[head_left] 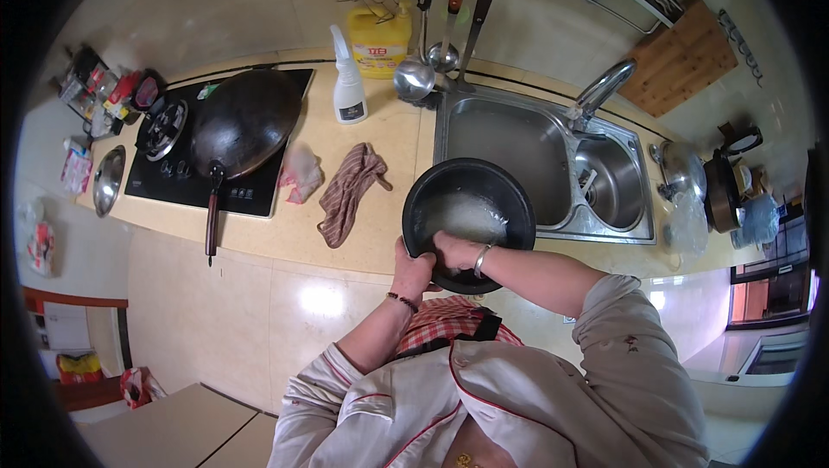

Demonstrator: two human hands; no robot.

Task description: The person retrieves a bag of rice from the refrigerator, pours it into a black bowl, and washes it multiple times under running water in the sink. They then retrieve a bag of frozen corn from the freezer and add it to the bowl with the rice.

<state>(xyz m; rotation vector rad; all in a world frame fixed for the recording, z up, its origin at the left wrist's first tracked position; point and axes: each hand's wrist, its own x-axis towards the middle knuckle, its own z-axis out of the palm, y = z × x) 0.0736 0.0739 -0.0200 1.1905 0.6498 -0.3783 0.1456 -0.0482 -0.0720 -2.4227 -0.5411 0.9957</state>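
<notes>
A round black pot (423,196) hangs tilted over the counter's front edge, beside the sink. Cloudy liquid (466,212) fills its bottom; what lies under the surface cannot be made out. My left hand (414,270) grips the near left rim, thumb over the top and fingers around the outside. Reaching in across the near right rim, my right hand (458,252) is inside the pot. Its fingers are hidden, so whether they hold anything does not show. The steel double sink (511,138) lies just past the pot, with cloudy water in its larger basin.
On the left, a dark wok (249,125) sits on a black gas cooktop (155,186), its handle jutting past the counter edge. A striped cloth (350,196), white spray bottle (350,89) and yellow detergent jug (379,44) stand between. The faucet (599,92) arches behind the sink.
</notes>
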